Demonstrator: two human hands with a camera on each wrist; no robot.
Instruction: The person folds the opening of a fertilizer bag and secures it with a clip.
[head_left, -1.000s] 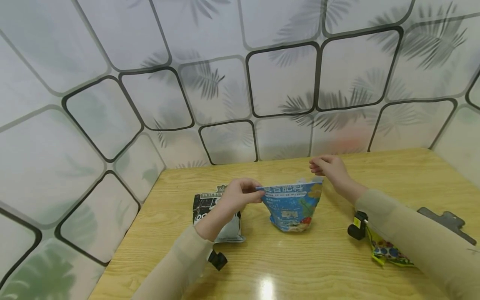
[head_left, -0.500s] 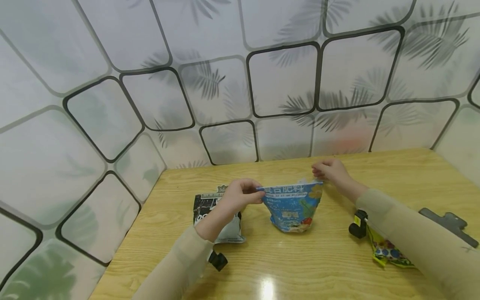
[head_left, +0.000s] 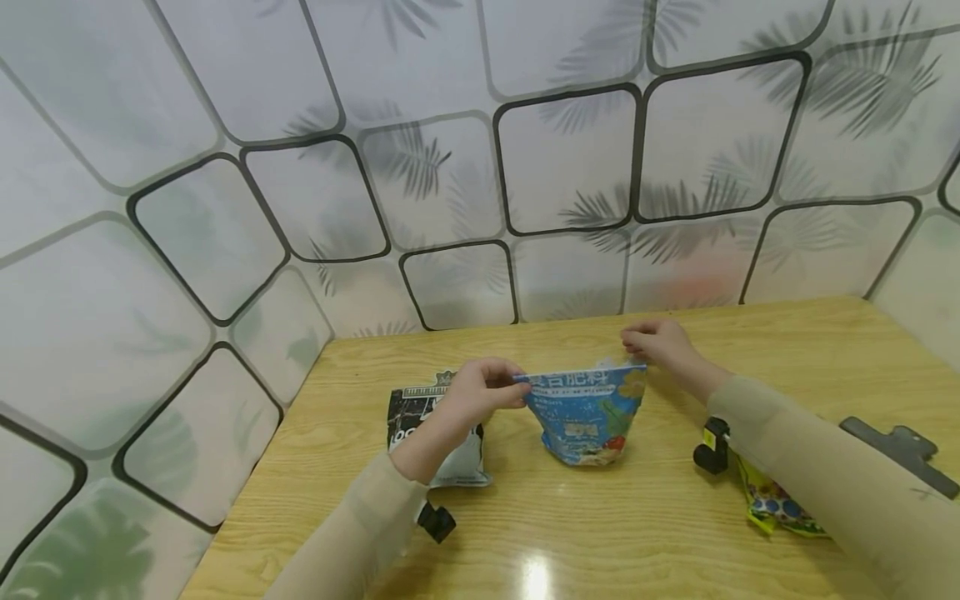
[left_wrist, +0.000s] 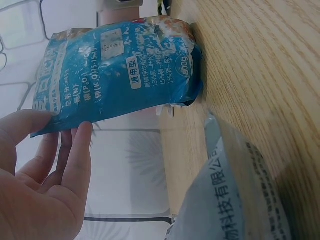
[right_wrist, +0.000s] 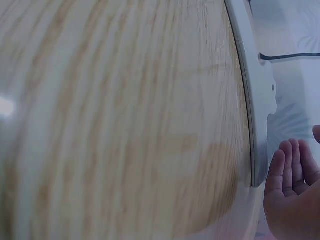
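A blue fertilizer bag [head_left: 581, 421] with Chinese lettering stands on the table, wide at its top edge. My left hand [head_left: 486, 387] pinches its upper left corner, thumb on the front and fingers behind; the left wrist view shows the same grip by the hand [left_wrist: 47, 175]. My right hand [head_left: 660, 346] hovers just above the bag's upper right corner, fingers together and bent. In the right wrist view the fingers of this hand [right_wrist: 292, 195] are fairly straight, the thumb apart, with nothing visible between them. Close beside them runs a pale bar [right_wrist: 252, 100] with a rounded knob.
Behind my left forearm lies a black and white bag [head_left: 461, 462] with a pale green clip [head_left: 438, 383] at its top. Under my right forearm is a yellow patterned bag [head_left: 780, 504], with a dark grey clip [head_left: 903, 454] beyond it. A patterned wall [head_left: 570, 275] backs the wooden table [head_left: 600, 533].
My right hand has come down a little toward the upper right corner of the fertilizer bag. My left hand and the bags stay in place.
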